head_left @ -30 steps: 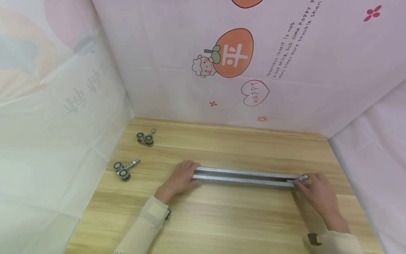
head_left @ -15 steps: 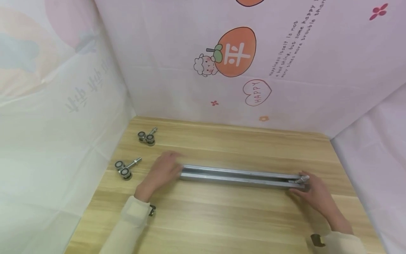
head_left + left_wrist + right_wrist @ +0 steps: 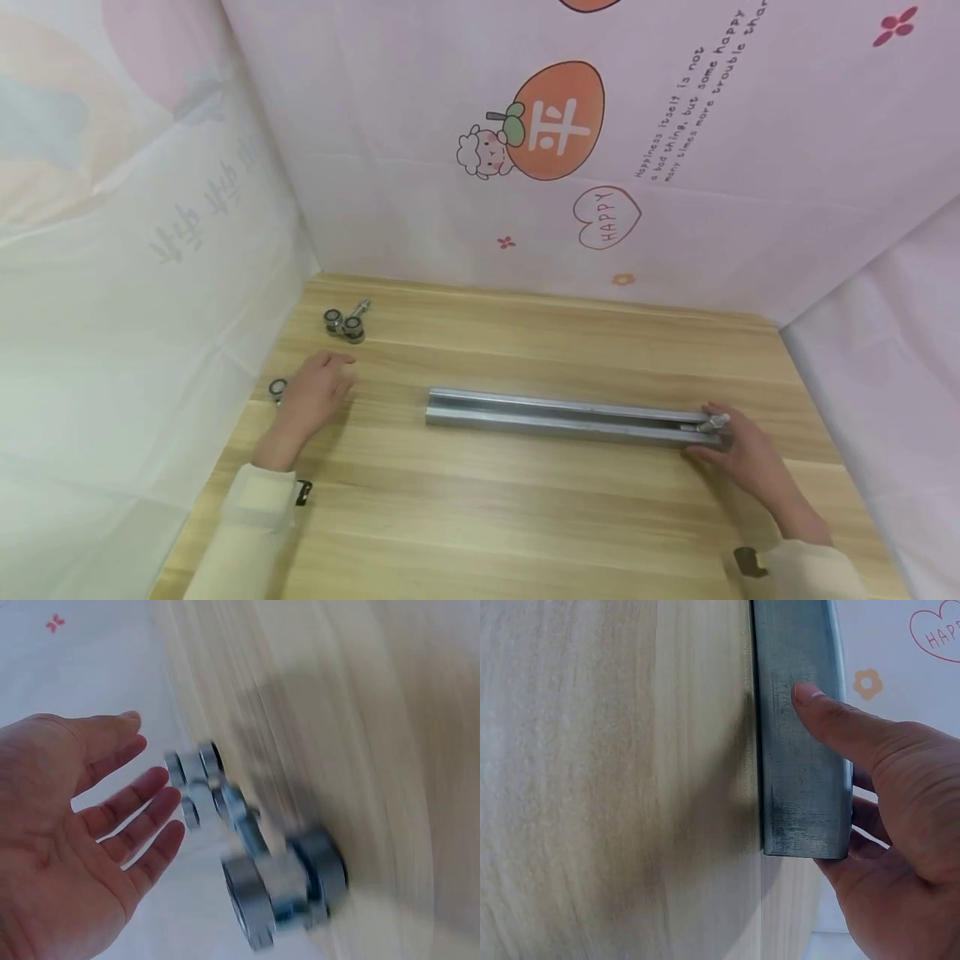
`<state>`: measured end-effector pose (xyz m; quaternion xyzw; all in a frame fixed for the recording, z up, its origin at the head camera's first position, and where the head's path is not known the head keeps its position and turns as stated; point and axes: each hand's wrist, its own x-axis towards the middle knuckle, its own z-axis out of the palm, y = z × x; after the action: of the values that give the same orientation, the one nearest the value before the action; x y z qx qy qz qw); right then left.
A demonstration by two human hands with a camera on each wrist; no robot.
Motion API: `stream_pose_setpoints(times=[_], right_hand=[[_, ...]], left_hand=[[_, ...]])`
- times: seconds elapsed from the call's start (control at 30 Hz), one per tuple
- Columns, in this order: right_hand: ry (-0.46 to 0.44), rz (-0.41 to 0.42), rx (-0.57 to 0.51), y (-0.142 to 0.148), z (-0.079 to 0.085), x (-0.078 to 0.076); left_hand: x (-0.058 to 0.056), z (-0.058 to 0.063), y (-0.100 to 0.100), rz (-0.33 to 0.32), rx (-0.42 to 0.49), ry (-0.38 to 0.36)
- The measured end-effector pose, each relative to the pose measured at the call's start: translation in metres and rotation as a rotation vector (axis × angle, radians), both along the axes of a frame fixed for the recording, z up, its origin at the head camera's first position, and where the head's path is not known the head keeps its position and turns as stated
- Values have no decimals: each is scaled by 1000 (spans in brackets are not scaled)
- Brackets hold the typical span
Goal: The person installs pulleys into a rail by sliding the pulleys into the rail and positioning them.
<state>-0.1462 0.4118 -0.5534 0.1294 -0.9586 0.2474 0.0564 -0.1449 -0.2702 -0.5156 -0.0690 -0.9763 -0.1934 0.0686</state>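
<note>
A silver metal channel rail point(image 3: 555, 430) lies across the wooden board, its slot facing up. My right hand point(image 3: 753, 462) grips its right end, thumb point(image 3: 832, 716) on the near side and fingers round the far side. From the slot at that end sticks a threaded bolt point(image 3: 715, 423). My left hand point(image 3: 311, 396) is off the rail, fingers relaxed and holding nothing. It hovers by the nearer roller trolley point(image 3: 278, 388), mostly hiding it in the head view. In the left wrist view this trolley point(image 3: 251, 889) shows blurred below the fingers. A second roller trolley point(image 3: 345, 325) lies farther back.
The wooden board point(image 3: 525, 517) is bounded by a printed cloth point(image 3: 420, 208) at the back and pale cloth walls point(image 3: 150, 375) on both sides. The left trolleys lie close to the left cloth.
My left hand has let go of the rail's left end and moved left to the nearer trolley. The rail shifted slightly left, then stayed; my right hand has moved from the bolt to gripping the rail's sides.
</note>
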Motion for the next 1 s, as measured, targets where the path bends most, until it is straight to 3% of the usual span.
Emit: stream_pose_setpoints(times=[0.13,0.37,0.77,1.0], right_hand=[[-4,-2,8,0,1,0],[-9,5,45,0,3,-4],[-49,-21,55,2,5,-2],[-61,-34,55,1,5,0]], left_hand=[[0,3,-18,28,-60,-38],[-4,-2,-37,15,-90,-167],[-13,-7,-39,1,-130,-218],[-18,-3,-38,4,-186,-252]])
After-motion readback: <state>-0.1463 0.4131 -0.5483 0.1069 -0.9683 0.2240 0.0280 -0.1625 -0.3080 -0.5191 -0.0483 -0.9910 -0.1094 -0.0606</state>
